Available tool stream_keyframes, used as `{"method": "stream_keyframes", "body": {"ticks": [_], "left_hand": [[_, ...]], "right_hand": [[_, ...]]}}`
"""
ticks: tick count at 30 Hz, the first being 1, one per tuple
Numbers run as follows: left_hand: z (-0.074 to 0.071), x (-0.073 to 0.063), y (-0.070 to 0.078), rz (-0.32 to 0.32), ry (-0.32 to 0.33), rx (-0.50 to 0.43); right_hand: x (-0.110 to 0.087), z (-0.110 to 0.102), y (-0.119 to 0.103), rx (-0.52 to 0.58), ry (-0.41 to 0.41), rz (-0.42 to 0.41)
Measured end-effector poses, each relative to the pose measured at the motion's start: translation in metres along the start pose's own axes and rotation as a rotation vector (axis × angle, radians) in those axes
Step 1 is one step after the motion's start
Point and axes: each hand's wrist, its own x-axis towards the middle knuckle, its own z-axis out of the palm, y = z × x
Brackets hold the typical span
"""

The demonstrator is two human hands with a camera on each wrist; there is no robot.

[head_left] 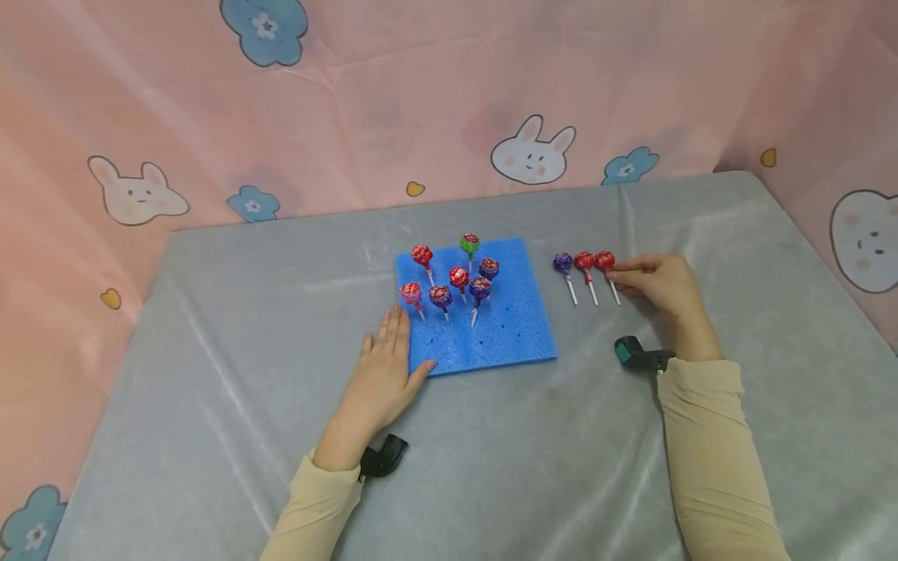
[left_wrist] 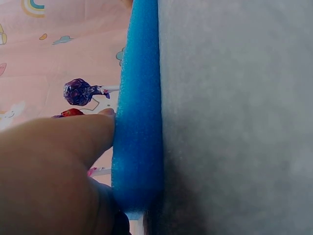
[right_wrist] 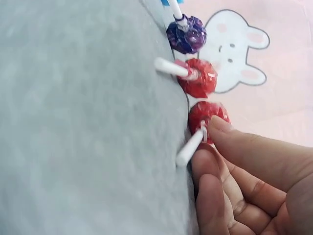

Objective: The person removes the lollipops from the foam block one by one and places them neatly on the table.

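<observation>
A blue foam board (head_left: 484, 351) lies on the table with several wrapped lollipops standing upright in it, among them a green one (head_left: 469, 243) at the back. My left hand (head_left: 382, 374) rests along the board's left side, fingers straight and the thumb over its front corner. In the left wrist view the thumb (left_wrist: 93, 134) touches the thick blue edge. Right of the board three lollipops lie in a row: a purple one (head_left: 563, 262), a red one (head_left: 585, 261) and another red lollipop (right_wrist: 200, 111). My right hand (head_left: 662, 284) pinches this last one just below its head, between thumb and fingers.
Small dark holes (head_left: 502, 326) dot the front and right of the board. Grey cloth (head_left: 231, 366) covers the table. Behind it hangs a pink curtain (head_left: 393, 101) with rabbits and flowers. Each wrist wears a dark camera mount (head_left: 638, 354).
</observation>
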Motion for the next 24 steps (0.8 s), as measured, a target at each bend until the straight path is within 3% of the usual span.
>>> {"method": "stream_keyframes", "body": {"ticks": [9,16,24], "left_hand": [[0.0000,-0.0001,-0.0007,0.002,0.005,0.005],[-0.0007,0.0005,-0.0001,-0.005,-0.003,0.004],[-0.0007,0.0010,-0.0002,0.002,-0.002,0.001]], "right_hand": [[-0.0019,-0.0051,0.0013,0.106,-0.039,-0.028],[-0.0039,-0.0062,-0.0007,0.164,0.050,-0.011],[-0.0094,-0.0077,-0.0063,0.341,0.105,-0.047]]}}
